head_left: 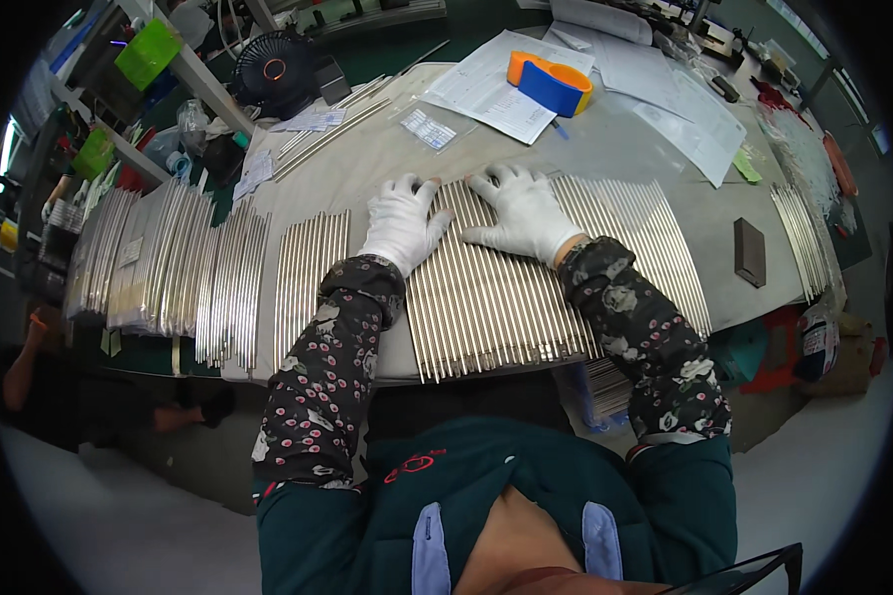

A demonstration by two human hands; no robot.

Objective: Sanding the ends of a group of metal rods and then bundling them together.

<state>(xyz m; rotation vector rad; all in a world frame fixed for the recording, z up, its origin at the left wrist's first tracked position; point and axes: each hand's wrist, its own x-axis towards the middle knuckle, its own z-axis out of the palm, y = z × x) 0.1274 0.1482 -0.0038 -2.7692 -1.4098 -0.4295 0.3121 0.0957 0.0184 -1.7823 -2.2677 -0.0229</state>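
- Both hands, in white gloves, lie flat with fingers spread apart on a wide row of thin metal rods [526,297] laid side by side across the near middle of the grey table [605,149]; the left hand [402,223] sits just beside the right hand [523,213].
- Neither hand clamps anything.
- The rods' near ends jut over the table's near edge; a sideways push could likely roll some off.
- Further rod bundles [169,263] lie left, papers [496,89] and an orange-and-blue tape dispenser [551,82] far.
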